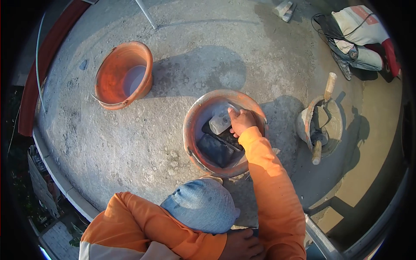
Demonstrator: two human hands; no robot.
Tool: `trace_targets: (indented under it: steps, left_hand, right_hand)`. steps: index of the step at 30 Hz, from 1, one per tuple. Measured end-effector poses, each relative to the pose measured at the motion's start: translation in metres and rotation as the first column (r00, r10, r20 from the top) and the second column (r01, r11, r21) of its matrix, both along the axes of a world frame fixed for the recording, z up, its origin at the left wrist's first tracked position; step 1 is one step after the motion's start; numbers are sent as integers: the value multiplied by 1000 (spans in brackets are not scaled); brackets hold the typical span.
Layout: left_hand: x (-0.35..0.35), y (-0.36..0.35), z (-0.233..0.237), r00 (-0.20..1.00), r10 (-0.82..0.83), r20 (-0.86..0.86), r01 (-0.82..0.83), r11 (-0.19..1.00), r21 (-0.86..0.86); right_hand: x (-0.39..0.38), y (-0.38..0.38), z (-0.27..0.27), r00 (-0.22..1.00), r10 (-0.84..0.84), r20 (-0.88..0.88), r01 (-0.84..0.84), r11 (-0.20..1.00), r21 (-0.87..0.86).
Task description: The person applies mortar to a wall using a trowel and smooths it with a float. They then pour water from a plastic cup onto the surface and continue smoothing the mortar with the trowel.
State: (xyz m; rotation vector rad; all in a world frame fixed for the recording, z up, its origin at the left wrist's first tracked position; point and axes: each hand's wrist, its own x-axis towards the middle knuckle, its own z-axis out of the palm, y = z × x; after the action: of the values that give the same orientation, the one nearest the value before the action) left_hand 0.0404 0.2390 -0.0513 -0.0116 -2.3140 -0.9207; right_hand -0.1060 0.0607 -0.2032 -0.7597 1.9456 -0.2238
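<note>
My right hand (243,121) reaches into an orange bucket (189,125) and is closed on a pale grey block-like piece (220,123), whose far end is hard to make out. Below it in the same bucket lie dark, flat pieces (214,149) in cloudy liquid. My left hand (242,246) rests by my lap near the bottom edge, its fingers partly bent against my other sleeve; nothing shows in it.
Left of centre, a tilted orange bucket (104,78) holds some liquid. At right stands a mortar-crusted bucket (336,130) with wooden-handled tools. A sack (359,25) and cloth lie at upper right. A curb (58,175) edges the rough concrete at left.
</note>
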Motion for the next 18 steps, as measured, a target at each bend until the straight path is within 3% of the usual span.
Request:
trace_targets:
  steps: [3,4,5,6,7,8,9,10,11,12,13,15,16,18]
  left_hand:
    - [3,-9,3,994,-97,52,98,995,-16]
    - [2,-9,3,992,-123,42,124,992,-13]
    - [1,-8,3,988,-137,65,136,990,21]
    - [0,-9,3,984,-157,86,153,987,55]
    - [0,-11,5,978,-195,69,192,980,56]
    - [-1,-14,8,969,-219,117,212,975,74]
    - [-2,-17,11,955,-253,158,240,966,94]
    - [-4,-20,15,939,-322,122,311,945,100]
    - [-6,-24,20,923,-343,175,321,936,142]
    - [-10,-27,24,899,-378,220,343,921,183]
    - [-16,-29,30,864,-477,161,446,873,195]
    - [-28,-28,38,802,-508,314,449,860,243]
    - [-34,-24,38,756,-598,267,541,800,260]
    - [-43,-12,36,753,-544,370,529,835,152]
  right_hand:
    - [-6,9,-12,993,-113,34,113,994,-7]
    - [-16,21,-64,994,-39,-106,11,967,-255]
    - [-18,26,-59,996,10,-85,-38,940,-340]
    - [-14,33,-39,948,49,-314,-211,837,-505]
    - [-11,36,11,985,66,-161,-132,886,-445]
    - [-13,49,8,989,39,-141,-117,790,-602]
    - [-18,61,24,952,94,-291,-270,707,-654]
    - [-28,73,16,934,74,-349,-340,484,-806]
    - [-34,85,19,987,55,-148,-156,497,-853]
    - [-44,98,34,995,28,-92,-94,467,-879]
    - [-59,112,48,993,18,-115,-110,473,-874]
    - [-87,149,75,986,-46,-160,-115,503,-857]
    - [-102,170,85,968,-88,-233,-165,475,-865]
    - [-133,226,93,930,-183,-320,-196,488,-850]
